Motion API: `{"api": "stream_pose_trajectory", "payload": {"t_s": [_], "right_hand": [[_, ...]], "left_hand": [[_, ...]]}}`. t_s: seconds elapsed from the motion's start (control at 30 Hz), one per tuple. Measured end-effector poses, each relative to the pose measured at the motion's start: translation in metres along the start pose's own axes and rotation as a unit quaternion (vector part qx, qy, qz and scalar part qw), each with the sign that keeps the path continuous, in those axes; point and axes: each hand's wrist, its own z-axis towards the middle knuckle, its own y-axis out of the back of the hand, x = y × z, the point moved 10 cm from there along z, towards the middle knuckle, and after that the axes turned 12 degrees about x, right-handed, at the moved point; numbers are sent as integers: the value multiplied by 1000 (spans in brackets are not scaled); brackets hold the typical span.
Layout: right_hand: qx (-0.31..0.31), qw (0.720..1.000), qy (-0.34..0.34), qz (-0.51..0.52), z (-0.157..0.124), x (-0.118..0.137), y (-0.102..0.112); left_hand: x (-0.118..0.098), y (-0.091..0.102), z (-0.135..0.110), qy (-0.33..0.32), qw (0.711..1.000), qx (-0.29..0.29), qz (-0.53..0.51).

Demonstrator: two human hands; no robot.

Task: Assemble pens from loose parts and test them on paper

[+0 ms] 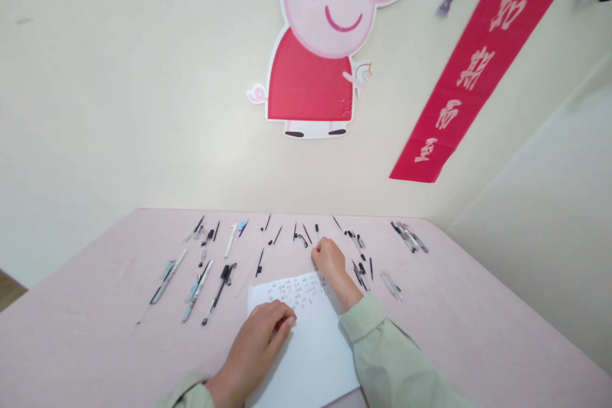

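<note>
A white sheet of paper (pixel 310 344) with small handwriting near its far edge lies on a pink table (pixel 478 331) in front of me. My left hand (pixel 261 338) rests flat on the sheet's left side, fingers together and lying down. My right hand (pixel 327 257), in a pale green sleeve, reaches past the sheet's far edge with its fingers curled closed on the table among pen parts; what they hold is hidden. Several pens and pen parts (pixel 210 277) lie in a row across the far side of the table.
More pens lie in a bunch at the far right (pixel 410 237) and beside my right wrist (pixel 361 271). The table stands against a cream wall with a pink pig cutout (pixel 329 44) and a red banner (pixel 473 70).
</note>
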Motion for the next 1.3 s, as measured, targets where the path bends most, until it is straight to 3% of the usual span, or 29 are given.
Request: {"api": "stream_pose_trajectory", "payload": {"t_s": [0.3, 0.6, 0.8, 0.9, 1.0, 1.1, 1.2, 1.3], "right_hand": [[25, 1000, 9, 13, 1, 0, 2], [6, 999, 12, 39, -2, 2, 5], [-17, 994, 36, 98, -5, 3, 24], [-6, 988, 75, 133, -18, 21, 32], [43, 975, 135, 172, -48, 54, 26], [111, 935, 242, 235, -88, 94, 13], [162, 918, 284, 226, -111, 112, 1], [198, 907, 301, 221, -104, 109, -8]], "left_hand": [[0, 2, -2, 1, 1000, -9, -11], [-2, 4, -1, 2, 1000, -14, -28], [4, 10, -1, 3, 994, -41, -100], [21, 24, -2, 38, 972, -109, -203], [42, 37, -9, 92, 926, -195, -310], [48, 43, -15, 100, 886, -244, -382], [48, 46, -18, 97, 878, -260, -390], [48, 45, -18, 107, 884, -259, -373]]}}
